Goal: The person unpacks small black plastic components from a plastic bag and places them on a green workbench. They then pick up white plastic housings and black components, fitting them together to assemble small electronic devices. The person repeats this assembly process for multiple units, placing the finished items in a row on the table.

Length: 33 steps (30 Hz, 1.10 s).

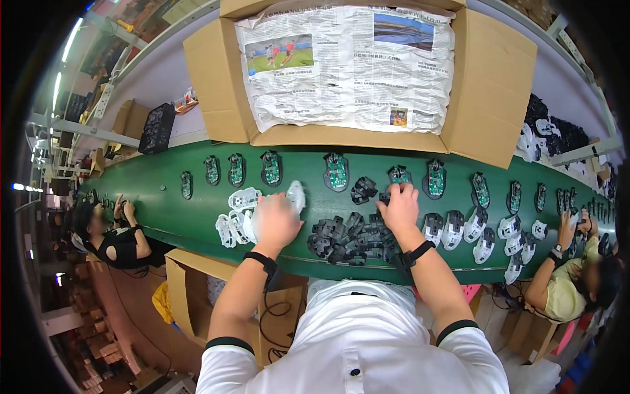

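My left hand (276, 222) is over a cluster of white mouse shells (244, 199) on the green belt; its fingers are smeared, so what they hold cannot be made out. One white shell (296, 196) lies against its right side. My right hand (400, 209) bends its fingers over the near end of a mouse base with a green circuit board (398, 175). A small black part (384, 196) shows beside the thumb. Between my hands lies a heap of black plastic parts (351, 238), with a smaller black pile (363, 190) beyond it.
More mouse bases (336, 172) stand in a row along the green belt (302, 152). Assembled white-and-black shells (453, 230) lie to the right. An open carton (354, 136) lined with newspaper stands behind the belt. Co-workers sit at the far left (118, 243) and right (567, 289).
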Each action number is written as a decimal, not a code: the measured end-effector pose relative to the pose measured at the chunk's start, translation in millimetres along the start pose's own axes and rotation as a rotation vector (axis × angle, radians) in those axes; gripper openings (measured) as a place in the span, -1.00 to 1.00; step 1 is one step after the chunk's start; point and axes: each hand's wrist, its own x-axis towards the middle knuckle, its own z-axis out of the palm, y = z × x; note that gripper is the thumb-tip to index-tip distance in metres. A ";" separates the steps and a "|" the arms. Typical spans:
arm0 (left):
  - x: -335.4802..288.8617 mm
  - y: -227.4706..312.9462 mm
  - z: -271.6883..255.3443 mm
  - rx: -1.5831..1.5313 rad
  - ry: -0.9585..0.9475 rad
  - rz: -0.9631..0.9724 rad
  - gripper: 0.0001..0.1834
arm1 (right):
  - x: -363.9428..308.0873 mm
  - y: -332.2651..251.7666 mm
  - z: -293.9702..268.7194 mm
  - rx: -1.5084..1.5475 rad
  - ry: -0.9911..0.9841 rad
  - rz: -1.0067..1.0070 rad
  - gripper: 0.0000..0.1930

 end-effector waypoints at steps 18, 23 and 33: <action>55.6 53.5 40.9 -0.644 0.319 -0.146 -0.60 | -2.8 -1.2 20.2 -0.133 0.111 -0.169 -0.75; 50.9 70.7 26.1 -1.102 0.263 -0.371 -0.73 | -5.9 1.7 13.7 -0.092 0.138 -0.368 -0.73; -9.7 116.5 -60.0 -1.760 0.042 -0.254 -0.61 | -7.9 16.1 14.9 0.156 0.111 -0.389 -0.53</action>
